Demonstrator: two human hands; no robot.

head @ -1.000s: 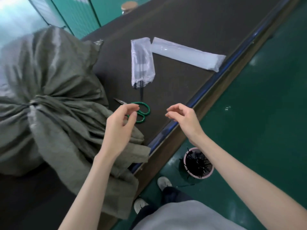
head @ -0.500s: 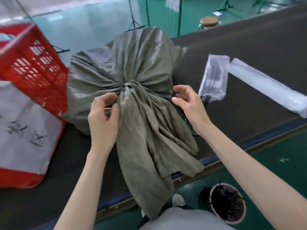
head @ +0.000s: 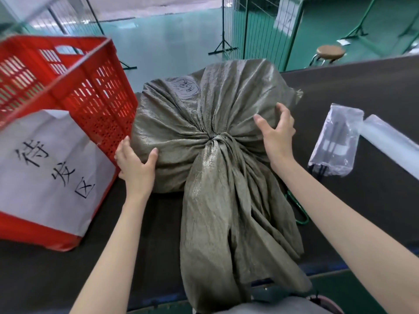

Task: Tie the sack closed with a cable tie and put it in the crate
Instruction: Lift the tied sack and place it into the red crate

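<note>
A full grey-green woven sack (head: 204, 114) lies on the dark table. A thin black cable tie (head: 212, 138) cinches its neck, and the loose neck cloth (head: 229, 223) hangs over the table's near edge. My left hand (head: 136, 166) presses against the sack's lower left side, thumb on the cloth. My right hand (head: 276, 137) rests on its right side with fingers spread over the bulge. A red slatted crate (head: 86, 91) with a white paper label (head: 45, 168) stands just left of the sack, almost touching it.
Green scissors (head: 299, 211) lie half hidden under the sack's right edge. A clear bag of black cable ties (head: 335, 141) and a long white wrapped pack (head: 392, 143) lie on the table at right. A round stool (head: 331, 52) stands behind the table.
My view swung left from the scissors to the sack and crate. Both hands moved from near the tied neck outward to the sack's two sides.
</note>
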